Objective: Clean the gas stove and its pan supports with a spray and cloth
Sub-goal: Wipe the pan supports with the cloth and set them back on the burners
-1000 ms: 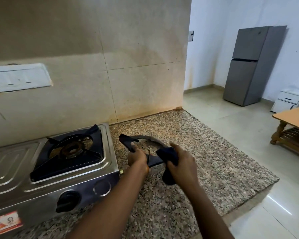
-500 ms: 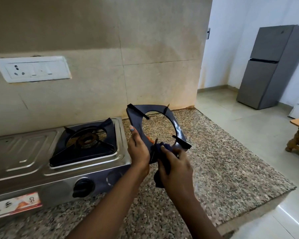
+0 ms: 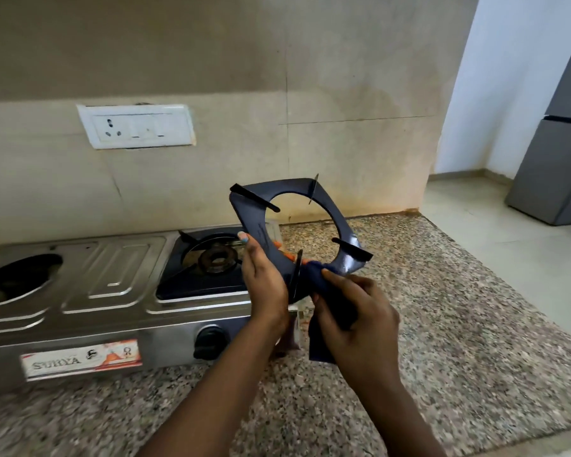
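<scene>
My left hand (image 3: 265, 278) grips the lower left edge of a dark blue square pan support (image 3: 254, 212), held tilted up in the air to the right of the stove. My right hand (image 3: 356, 311) holds a dark blue cloth (image 3: 330, 298) pressed against the support's lower corner. The steel two-burner gas stove (image 3: 112, 285) sits on the granite counter (image 3: 442, 324). Its right burner carries a second pan support (image 3: 192, 282). Its left burner opening (image 3: 17, 282) is bare. No spray bottle is in view.
A black knob (image 3: 208, 341) sits on the stove's front. A white switch and socket plate (image 3: 136, 126) hangs on the tiled wall. A grey fridge (image 3: 557, 153) stands on the floor at far right, beyond the counter's edge.
My left hand has raised the pan support from flat near the counter to tilted upright. The cloth stays against its lower corner. The view has swung left, showing more stove.
</scene>
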